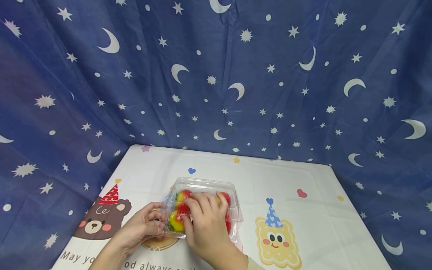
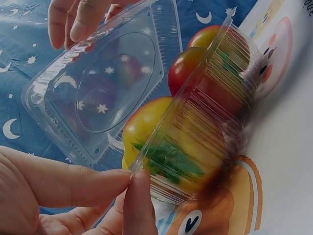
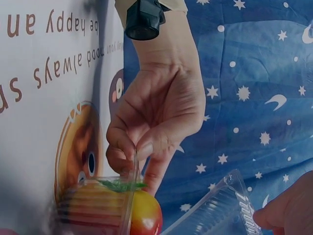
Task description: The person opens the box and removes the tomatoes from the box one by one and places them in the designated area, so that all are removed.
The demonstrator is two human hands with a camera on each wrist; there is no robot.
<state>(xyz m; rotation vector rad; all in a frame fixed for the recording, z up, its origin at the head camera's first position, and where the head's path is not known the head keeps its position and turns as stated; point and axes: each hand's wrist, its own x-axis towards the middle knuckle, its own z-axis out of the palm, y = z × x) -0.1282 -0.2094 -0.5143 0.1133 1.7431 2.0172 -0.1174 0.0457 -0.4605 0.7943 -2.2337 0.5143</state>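
Note:
A clear plastic clamshell container (image 1: 234,235) on the table holds several red-and-yellow fruits (image 2: 161,132) with green leaves, rather like peaches. Its hinged lid (image 2: 63,105) is tilted partway open above them. My left hand (image 1: 145,227) is at the container's left side, its thumb and forefinger pinching the rim, as the left wrist view shows. Bent over the lid, my right hand (image 1: 207,225) holds its free edge; part of that hand (image 3: 291,208) appears at the lid's corner in the right wrist view. In the head view it hides some of the fruits.
A white tablecloth (image 1: 324,221) printed with a bear, a biscuit figure, hearts and lettering covers the table. Behind and at both sides hangs a dark blue curtain (image 1: 256,63) with white moons and stars.

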